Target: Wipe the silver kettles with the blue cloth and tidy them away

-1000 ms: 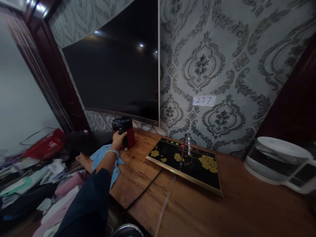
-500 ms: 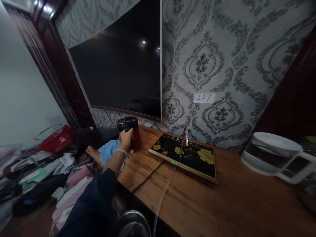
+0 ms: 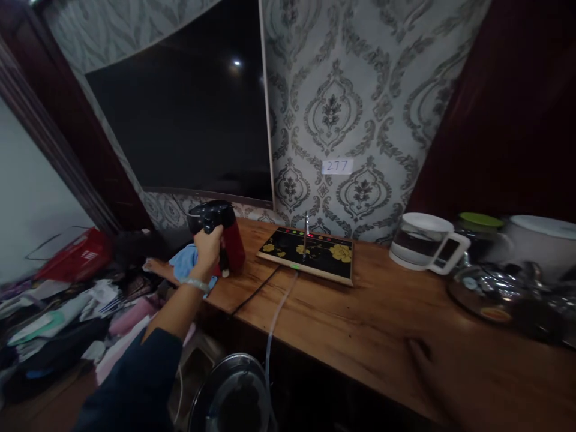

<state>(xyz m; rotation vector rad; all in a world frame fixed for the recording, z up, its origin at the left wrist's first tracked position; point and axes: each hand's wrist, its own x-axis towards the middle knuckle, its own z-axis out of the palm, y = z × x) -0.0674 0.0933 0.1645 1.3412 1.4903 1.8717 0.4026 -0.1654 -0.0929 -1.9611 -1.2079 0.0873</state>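
My left hand (image 3: 209, 247) is closed around the black handle of a red jug with a black lid (image 3: 233, 240). The jug is at the far left of the wooden counter, beside a light blue cloth (image 3: 185, 262). At the lower right, my right hand (image 3: 425, 360) shows dark and smeared over the counter, apart from any object; its fingers cannot be made out. Between the hands lies a flat black panel with gold flowers (image 3: 310, 255). A thin chrome spout (image 3: 306, 224) rises from it, and a red light glows on its back edge.
On the right of the counter (image 3: 360, 336) are a glass pitcher (image 3: 416, 246), a shiny metal kettle (image 3: 488, 288) and a green-lidded jar (image 3: 480, 221). A clear tube (image 3: 274, 318) runs over the front edge toward a round metal basin (image 3: 234, 390). Clothes (image 3: 81, 312) lie heaped at left.
The view has swung right and shows more of the counter's right end. A dark right hand has come into view. The left hand keeps its grip on the jug, which appears slightly more tilted.
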